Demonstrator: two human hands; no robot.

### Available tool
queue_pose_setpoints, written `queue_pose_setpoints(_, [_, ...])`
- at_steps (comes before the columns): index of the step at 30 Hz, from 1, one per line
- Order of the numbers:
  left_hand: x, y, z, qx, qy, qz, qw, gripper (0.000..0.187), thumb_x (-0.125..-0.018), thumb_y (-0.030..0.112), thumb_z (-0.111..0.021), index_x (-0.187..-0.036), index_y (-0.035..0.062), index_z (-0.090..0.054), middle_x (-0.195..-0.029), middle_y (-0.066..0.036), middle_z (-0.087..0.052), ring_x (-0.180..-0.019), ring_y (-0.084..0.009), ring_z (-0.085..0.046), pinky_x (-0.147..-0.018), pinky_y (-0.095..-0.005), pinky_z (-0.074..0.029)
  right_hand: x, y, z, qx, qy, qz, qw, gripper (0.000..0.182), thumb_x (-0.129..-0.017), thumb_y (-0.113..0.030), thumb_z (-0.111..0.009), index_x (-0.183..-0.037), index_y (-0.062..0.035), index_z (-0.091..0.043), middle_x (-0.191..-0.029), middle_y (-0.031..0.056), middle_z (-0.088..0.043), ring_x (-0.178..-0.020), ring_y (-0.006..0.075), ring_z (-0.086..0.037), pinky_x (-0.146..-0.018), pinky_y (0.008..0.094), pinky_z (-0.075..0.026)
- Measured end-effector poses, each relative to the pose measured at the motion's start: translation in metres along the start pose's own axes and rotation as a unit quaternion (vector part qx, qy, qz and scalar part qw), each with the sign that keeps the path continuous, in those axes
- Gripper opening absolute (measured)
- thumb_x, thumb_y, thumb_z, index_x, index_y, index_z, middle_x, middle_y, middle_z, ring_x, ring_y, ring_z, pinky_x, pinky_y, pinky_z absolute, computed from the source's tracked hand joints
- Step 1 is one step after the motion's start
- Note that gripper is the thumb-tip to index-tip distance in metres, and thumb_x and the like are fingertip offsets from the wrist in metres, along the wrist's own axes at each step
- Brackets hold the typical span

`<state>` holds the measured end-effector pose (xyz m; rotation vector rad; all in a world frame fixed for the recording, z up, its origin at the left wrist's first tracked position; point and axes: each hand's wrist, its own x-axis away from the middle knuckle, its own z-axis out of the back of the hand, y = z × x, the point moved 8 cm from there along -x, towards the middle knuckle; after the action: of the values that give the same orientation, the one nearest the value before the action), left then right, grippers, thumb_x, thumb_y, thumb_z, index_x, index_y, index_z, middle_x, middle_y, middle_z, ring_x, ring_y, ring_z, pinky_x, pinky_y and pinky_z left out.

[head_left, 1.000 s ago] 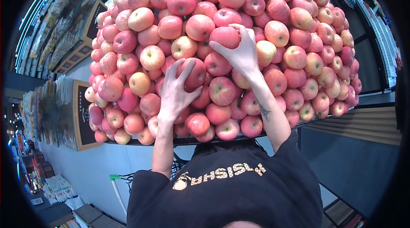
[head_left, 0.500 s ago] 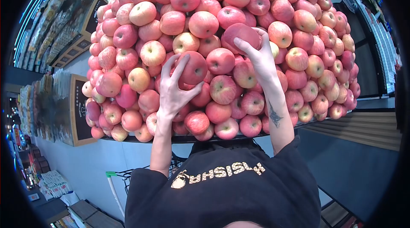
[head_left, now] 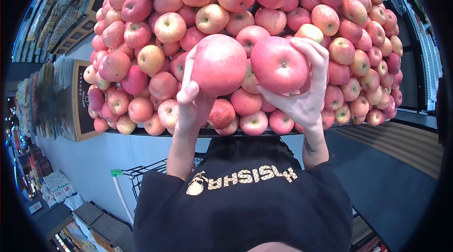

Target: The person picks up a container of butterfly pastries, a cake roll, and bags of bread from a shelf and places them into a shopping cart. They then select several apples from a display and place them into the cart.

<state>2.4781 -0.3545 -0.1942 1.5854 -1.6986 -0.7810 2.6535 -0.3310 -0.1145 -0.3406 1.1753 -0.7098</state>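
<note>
A large pink-red apple (head_left: 220, 65) is in my left hand (head_left: 190, 101), with the thumb on its near left side and most fingers hidden behind it. Close to its right, my right hand (head_left: 304, 96) grips a second red apple (head_left: 281, 65), whose stem end faces the camera. Fingers curl over that apple's upper right side and the thumb lies beneath it. Both apples are raised in front of a big heap of red and yellow apples (head_left: 170, 27).
The black edge of the display (head_left: 207, 133) runs below the heap. A cart with a green-cornered handle (head_left: 116, 173) stands at lower left. A framed sign (head_left: 84, 101) and packaged goods are at the left. Slatted boards (head_left: 401, 146) lie at right.
Both hands have lifted their apples off the heap toward the camera and drawn them closer together. The right apple has turned to show its stem end. The view has shifted slightly.
</note>
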Motion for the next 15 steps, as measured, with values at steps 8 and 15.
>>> queue_pose_setpoints(8, [0.014,0.038,-0.007,-0.399,0.061,-0.287,0.869,0.092,-0.057,0.009,-0.083,-0.133,0.0061,-0.029,-0.124,-0.012,-0.038,-0.115,-0.0236,-0.044,-0.097,-0.0357,-0.041,0.008,0.003,-0.008,-0.015,-0.016,-0.034,0.999,0.073,-0.055,-0.012,-0.084,-0.118,-0.0068,-0.046,-0.112,0.0115,-0.046,-0.104,0.0252,-0.049,-0.09,0.0364,-0.043])
queue_pose_setpoints(15, [0.021,0.047,-0.015,-0.572,0.125,-0.302,0.752,0.092,-0.055,0.012,-0.084,-0.131,0.007,-0.031,-0.124,-0.011,-0.041,-0.112,-0.0211,-0.047,-0.096,-0.0351,-0.042,0.016,0.006,-0.02,0.012,-0.035,-0.026,0.999,0.073,-0.053,-0.009,-0.081,-0.118,-0.0081,-0.047,-0.112,0.0135,-0.048,-0.104,0.0296,-0.05,-0.088,0.038,-0.045])
